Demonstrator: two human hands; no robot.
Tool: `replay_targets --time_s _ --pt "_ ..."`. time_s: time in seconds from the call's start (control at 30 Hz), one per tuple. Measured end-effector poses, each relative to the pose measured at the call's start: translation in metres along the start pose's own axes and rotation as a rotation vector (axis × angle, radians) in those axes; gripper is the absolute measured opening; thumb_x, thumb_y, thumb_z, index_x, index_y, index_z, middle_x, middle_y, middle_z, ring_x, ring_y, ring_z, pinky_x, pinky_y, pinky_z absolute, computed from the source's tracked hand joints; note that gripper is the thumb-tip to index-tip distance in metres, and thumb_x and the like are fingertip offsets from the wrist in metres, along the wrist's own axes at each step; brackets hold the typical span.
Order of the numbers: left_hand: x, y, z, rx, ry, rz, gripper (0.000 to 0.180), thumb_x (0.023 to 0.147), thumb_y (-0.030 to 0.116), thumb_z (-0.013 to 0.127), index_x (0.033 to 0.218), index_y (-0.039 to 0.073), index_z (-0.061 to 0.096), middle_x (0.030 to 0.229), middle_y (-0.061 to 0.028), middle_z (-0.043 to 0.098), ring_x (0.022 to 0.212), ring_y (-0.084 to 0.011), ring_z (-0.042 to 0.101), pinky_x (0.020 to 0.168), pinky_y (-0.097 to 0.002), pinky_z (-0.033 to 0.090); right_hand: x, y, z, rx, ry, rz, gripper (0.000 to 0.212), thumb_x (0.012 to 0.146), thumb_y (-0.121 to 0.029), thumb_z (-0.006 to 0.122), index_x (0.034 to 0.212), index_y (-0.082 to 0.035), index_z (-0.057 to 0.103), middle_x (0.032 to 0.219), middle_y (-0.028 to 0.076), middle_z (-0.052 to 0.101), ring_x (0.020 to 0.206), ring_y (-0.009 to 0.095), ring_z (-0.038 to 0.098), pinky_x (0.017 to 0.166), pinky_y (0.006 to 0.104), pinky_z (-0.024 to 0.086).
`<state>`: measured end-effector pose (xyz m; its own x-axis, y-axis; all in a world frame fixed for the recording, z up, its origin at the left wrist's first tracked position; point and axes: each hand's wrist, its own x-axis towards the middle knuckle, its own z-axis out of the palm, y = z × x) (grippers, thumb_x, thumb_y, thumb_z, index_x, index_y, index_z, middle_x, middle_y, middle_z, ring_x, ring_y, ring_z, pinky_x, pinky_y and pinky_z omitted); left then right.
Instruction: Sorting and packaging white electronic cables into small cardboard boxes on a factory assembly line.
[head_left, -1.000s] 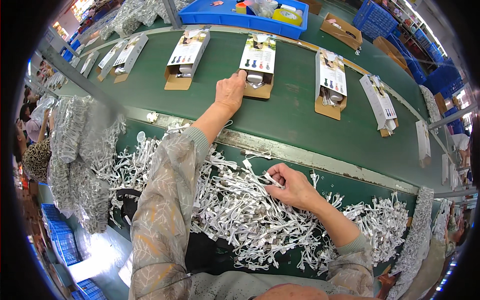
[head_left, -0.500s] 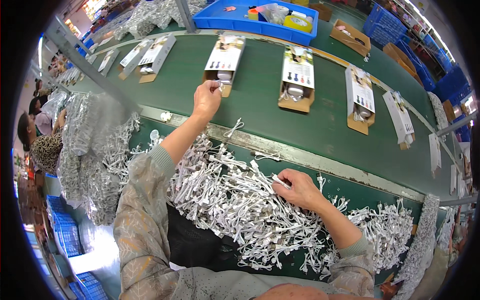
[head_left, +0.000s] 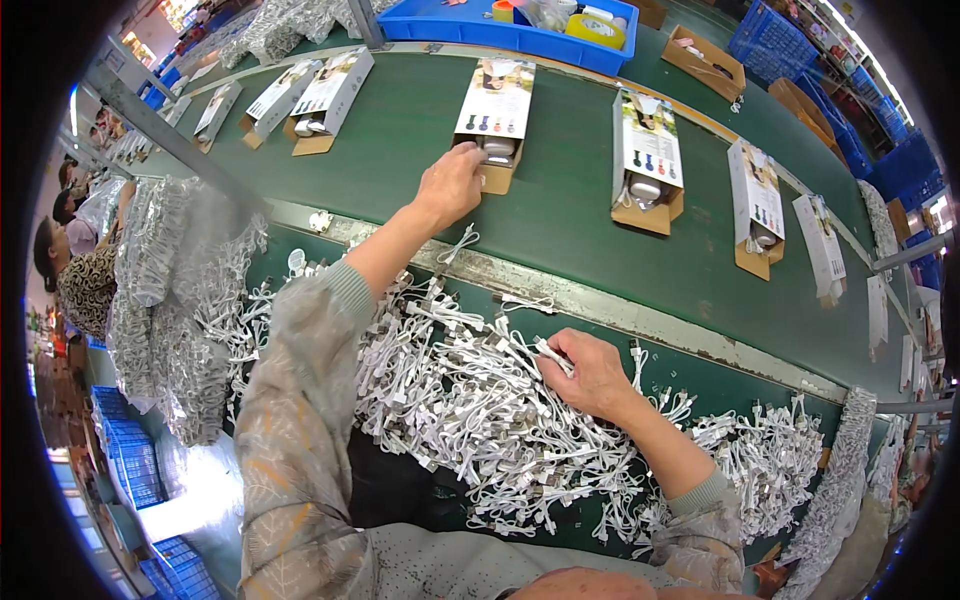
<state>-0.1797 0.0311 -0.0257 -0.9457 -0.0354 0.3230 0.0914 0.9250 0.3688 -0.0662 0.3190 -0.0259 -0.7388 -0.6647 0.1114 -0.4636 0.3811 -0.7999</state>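
My left hand (head_left: 452, 187) reaches over the green conveyor belt (head_left: 390, 130) to the open end of a white printed box (head_left: 495, 100). Its fingers are closed at the flap, beside the white rounded item (head_left: 499, 148) inside; whatever they hold is hidden. Over a large heap of short white charging cables (head_left: 470, 400), my right hand (head_left: 592, 372) pinches one white cable (head_left: 553, 354) between thumb and fingers. A single cable (head_left: 459, 243) lies across the belt's near rail, left of that hand.
More open-ended boxes (head_left: 648, 160) stand in a row along the belt. Beyond it are a blue tray (head_left: 500, 32) with tape and a cardboard box (head_left: 703, 62). Bundled bagged cables (head_left: 165, 300) hang at left, near a slanting metal post (head_left: 185, 140). A person (head_left: 85, 280) sits farther left.
The boxes have shifted right along the belt, and my left hand has moved right with one, its fingers now closer into the opening. My right hand stays over the heap, still pinching the cable.
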Motion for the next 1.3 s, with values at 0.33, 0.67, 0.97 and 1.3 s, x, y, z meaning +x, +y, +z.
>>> replay_targets --time_s 0.33,0.67,0.97,1.3 --pt "-0.068 0.029 -0.056 0.257 -0.538 -0.187 0.019 0.071 0.021 0.064 0.080 0.005 0.064 0.075 -0.0138 0.064 0.079 -0.0308 0.062 0.074 -0.0410 0.049 0.001 -0.003 -0.003 -0.013 -0.044 0.046 0.017 0.077 -0.019 0.060 0.082 -0.004 0.055 0.078 0.011 0.059 0.073 0.031 0.058 0.064 0.0395 0.046" --pt "-0.036 -0.027 -0.083 0.067 -0.119 -0.469 0.019 0.072 0.025 0.061 0.069 0.007 0.065 0.068 -0.0115 0.065 0.071 -0.0301 0.064 0.070 -0.0405 0.050 -0.001 -0.003 -0.003 -0.026 -0.009 0.049 0.013 0.076 -0.017 0.061 0.079 -0.005 0.057 0.075 0.012 0.060 0.068 0.031 0.059 0.061 0.0381 0.047" --pt "0.027 -0.093 -0.045 0.231 0.079 -0.685 0.016 0.073 0.016 0.061 0.084 0.008 0.069 0.091 -0.0195 0.065 0.091 -0.0351 0.062 0.080 -0.0422 0.049 0.003 -0.006 -0.002 -0.017 -0.040 0.063 0.014 0.075 -0.015 0.062 0.079 -0.004 0.056 0.073 0.011 0.058 0.067 0.029 0.059 0.059 0.0361 0.047" --pt "0.001 -0.018 -0.036 0.114 -0.058 -0.216 0.031 0.076 0.012 0.055 0.107 0.009 0.062 0.094 -0.0182 0.064 0.091 -0.0368 0.060 0.081 -0.0418 0.047 0.002 0.002 -0.002 -0.021 -0.017 0.003 0.015 0.075 -0.016 0.063 0.079 -0.004 0.055 0.075 0.011 0.058 0.069 0.030 0.059 0.060 0.0375 0.047"
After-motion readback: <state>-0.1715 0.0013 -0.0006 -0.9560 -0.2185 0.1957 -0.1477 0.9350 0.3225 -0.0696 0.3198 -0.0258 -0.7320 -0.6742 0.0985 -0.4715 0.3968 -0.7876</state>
